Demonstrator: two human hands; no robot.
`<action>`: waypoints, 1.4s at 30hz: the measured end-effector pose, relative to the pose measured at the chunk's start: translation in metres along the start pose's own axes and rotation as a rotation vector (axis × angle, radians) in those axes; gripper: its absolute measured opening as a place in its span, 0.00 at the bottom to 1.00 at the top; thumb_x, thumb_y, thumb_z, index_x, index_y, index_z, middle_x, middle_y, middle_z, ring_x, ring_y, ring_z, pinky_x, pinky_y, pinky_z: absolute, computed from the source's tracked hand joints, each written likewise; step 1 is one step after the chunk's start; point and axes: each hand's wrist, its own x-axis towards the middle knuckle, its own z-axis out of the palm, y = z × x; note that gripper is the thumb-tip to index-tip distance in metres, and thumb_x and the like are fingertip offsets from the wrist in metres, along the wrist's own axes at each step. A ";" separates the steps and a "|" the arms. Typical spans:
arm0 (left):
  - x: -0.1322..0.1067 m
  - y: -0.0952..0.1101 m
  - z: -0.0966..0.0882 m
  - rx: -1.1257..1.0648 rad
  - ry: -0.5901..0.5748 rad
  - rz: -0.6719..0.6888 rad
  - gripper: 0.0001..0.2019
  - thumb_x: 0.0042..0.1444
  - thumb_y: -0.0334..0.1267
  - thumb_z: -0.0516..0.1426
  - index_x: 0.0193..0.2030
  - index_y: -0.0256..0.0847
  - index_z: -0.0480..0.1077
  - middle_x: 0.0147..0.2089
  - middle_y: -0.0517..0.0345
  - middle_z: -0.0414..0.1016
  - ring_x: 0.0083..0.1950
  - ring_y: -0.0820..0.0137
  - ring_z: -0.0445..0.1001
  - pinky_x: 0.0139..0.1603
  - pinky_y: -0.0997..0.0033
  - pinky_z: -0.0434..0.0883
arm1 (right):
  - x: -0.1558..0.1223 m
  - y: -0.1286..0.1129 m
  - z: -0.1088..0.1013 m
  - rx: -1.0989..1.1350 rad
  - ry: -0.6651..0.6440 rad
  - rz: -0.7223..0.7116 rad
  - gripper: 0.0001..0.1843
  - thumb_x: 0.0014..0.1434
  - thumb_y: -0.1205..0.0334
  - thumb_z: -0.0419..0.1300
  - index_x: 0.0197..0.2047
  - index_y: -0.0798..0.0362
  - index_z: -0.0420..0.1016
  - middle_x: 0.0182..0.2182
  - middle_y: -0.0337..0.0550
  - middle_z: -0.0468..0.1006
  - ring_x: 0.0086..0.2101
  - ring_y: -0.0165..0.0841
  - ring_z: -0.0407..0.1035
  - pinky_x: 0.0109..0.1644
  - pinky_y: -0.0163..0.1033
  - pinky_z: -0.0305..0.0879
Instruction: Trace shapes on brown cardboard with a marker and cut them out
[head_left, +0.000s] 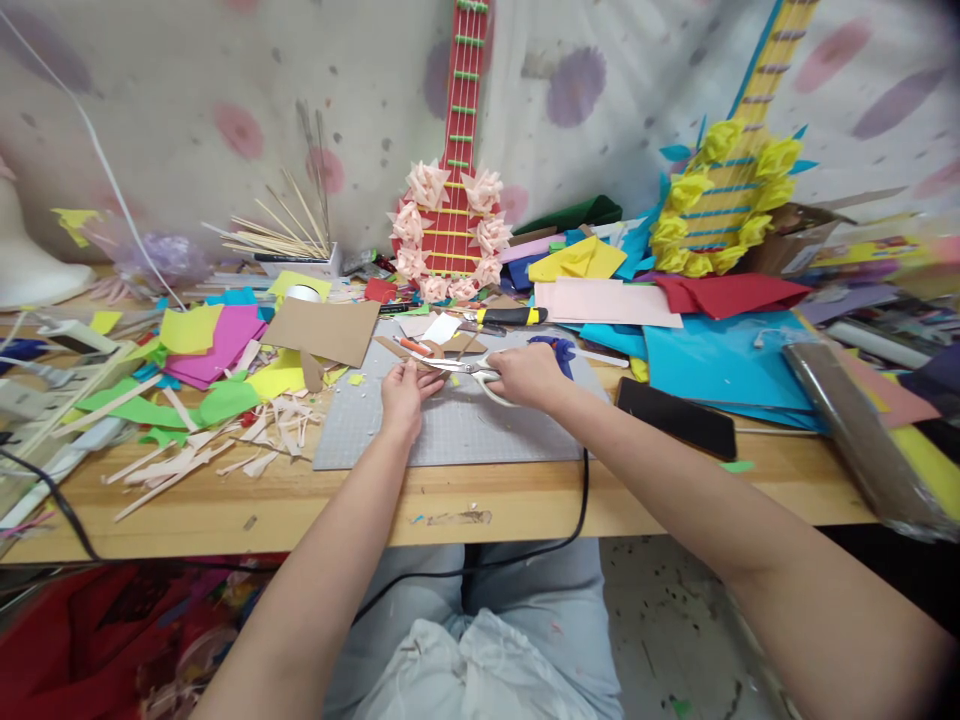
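My right hand (525,374) is closed around the handles of a pair of scissors (459,367) with pale handles. Their blades point left, toward my left hand (406,396). That hand is closed in a pinch on a small brown piece of paper (430,380), which meets the blades; its exact shape is partly hidden by the fingers. Both hands are over a grey cutting mat (352,430). Just beyond the blades lie more brown paper scraps (465,343), an orange-tipped tool (414,346) and a white paper piece (442,328).
A utility knife (512,316) lies behind my right hand. A black phone (676,418) rests at right. Paper strips (277,428) and a brown sheet (322,330) lie at left. A red paper guitar (450,235) and a yellow one (712,205) stand behind. A black cable (586,500) crosses the table edge.
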 end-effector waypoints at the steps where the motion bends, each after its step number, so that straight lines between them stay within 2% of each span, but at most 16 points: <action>1: 0.000 0.000 0.000 0.002 0.005 -0.001 0.08 0.59 0.37 0.49 0.36 0.34 0.64 0.34 0.48 0.77 0.34 0.68 0.78 0.38 0.67 0.73 | 0.001 0.000 0.000 -0.004 0.002 -0.003 0.20 0.54 0.50 0.49 0.39 0.53 0.75 0.35 0.51 0.78 0.38 0.41 0.71 0.35 0.38 0.57; 7: 0.002 -0.001 -0.001 -0.026 0.034 0.008 0.08 0.60 0.34 0.47 0.34 0.35 0.64 0.31 0.51 0.77 0.32 0.69 0.77 0.38 0.67 0.74 | 0.005 0.000 0.003 -0.010 -0.003 -0.052 0.20 0.53 0.52 0.50 0.39 0.55 0.75 0.36 0.54 0.78 0.38 0.41 0.71 0.37 0.38 0.57; 12: 0.002 -0.001 -0.002 -0.034 0.029 0.022 0.08 0.59 0.34 0.48 0.34 0.33 0.65 0.32 0.48 0.77 0.32 0.68 0.77 0.40 0.64 0.73 | 0.002 -0.002 0.006 -0.016 0.025 -0.092 0.20 0.54 0.53 0.49 0.38 0.56 0.75 0.36 0.53 0.78 0.38 0.41 0.71 0.36 0.39 0.57; 18: 0.001 0.001 -0.001 -0.045 0.034 0.021 0.09 0.59 0.35 0.48 0.34 0.33 0.65 0.31 0.48 0.76 0.32 0.68 0.77 0.40 0.64 0.73 | 0.001 -0.006 0.008 0.014 0.026 -0.049 0.19 0.54 0.52 0.49 0.38 0.55 0.75 0.35 0.52 0.78 0.37 0.40 0.72 0.35 0.38 0.57; 22: 0.001 0.002 0.000 -0.035 0.055 0.052 0.08 0.59 0.34 0.48 0.31 0.34 0.63 0.29 0.51 0.76 0.32 0.69 0.77 0.37 0.69 0.74 | 0.001 -0.010 0.014 0.120 0.018 0.041 0.21 0.55 0.48 0.49 0.37 0.54 0.75 0.34 0.51 0.79 0.36 0.40 0.71 0.35 0.38 0.57; 26: 0.002 0.001 -0.001 0.025 0.071 0.099 0.08 0.58 0.35 0.48 0.30 0.35 0.63 0.29 0.52 0.76 0.31 0.69 0.77 0.33 0.71 0.74 | 0.004 -0.014 0.019 0.338 0.029 0.189 0.22 0.54 0.45 0.49 0.36 0.51 0.76 0.34 0.48 0.78 0.35 0.38 0.71 0.35 0.36 0.58; 29: 0.002 0.001 -0.003 0.094 0.053 0.106 0.07 0.56 0.34 0.50 0.30 0.36 0.62 0.28 0.53 0.76 0.30 0.69 0.77 0.29 0.71 0.73 | 0.011 -0.015 0.020 0.602 0.034 0.278 0.21 0.52 0.44 0.52 0.37 0.50 0.74 0.34 0.45 0.78 0.36 0.37 0.70 0.36 0.36 0.59; 33: 0.003 0.003 -0.008 0.237 -0.076 0.057 0.05 0.51 0.34 0.54 0.28 0.36 0.64 0.24 0.58 0.73 0.25 0.70 0.75 0.25 0.71 0.72 | 0.026 -0.021 0.030 1.094 0.155 0.262 0.24 0.44 0.48 0.62 0.41 0.53 0.69 0.36 0.42 0.76 0.35 0.33 0.69 0.37 0.35 0.62; 36: 0.004 0.004 -0.011 0.342 -0.185 0.102 0.05 0.48 0.35 0.56 0.27 0.36 0.66 0.21 0.62 0.70 0.23 0.72 0.72 0.23 0.73 0.71 | 0.036 -0.031 0.046 1.423 0.207 0.229 0.25 0.37 0.54 0.66 0.39 0.55 0.66 0.33 0.40 0.74 0.32 0.30 0.67 0.36 0.35 0.63; 39: 0.006 0.005 -0.013 0.365 -0.224 0.174 0.07 0.47 0.40 0.58 0.27 0.37 0.67 0.22 0.62 0.70 0.23 0.74 0.70 0.21 0.75 0.70 | 0.040 -0.040 0.059 1.653 0.204 0.233 0.25 0.32 0.58 0.68 0.35 0.55 0.64 0.28 0.35 0.70 0.27 0.26 0.64 0.33 0.34 0.62; 42: 0.006 0.004 -0.013 0.353 -0.224 0.168 0.11 0.45 0.44 0.59 0.28 0.37 0.68 0.24 0.60 0.72 0.25 0.71 0.72 0.23 0.73 0.70 | 0.039 -0.045 0.061 1.772 0.196 0.312 0.26 0.29 0.60 0.69 0.32 0.54 0.61 0.25 0.32 0.68 0.25 0.24 0.63 0.30 0.32 0.60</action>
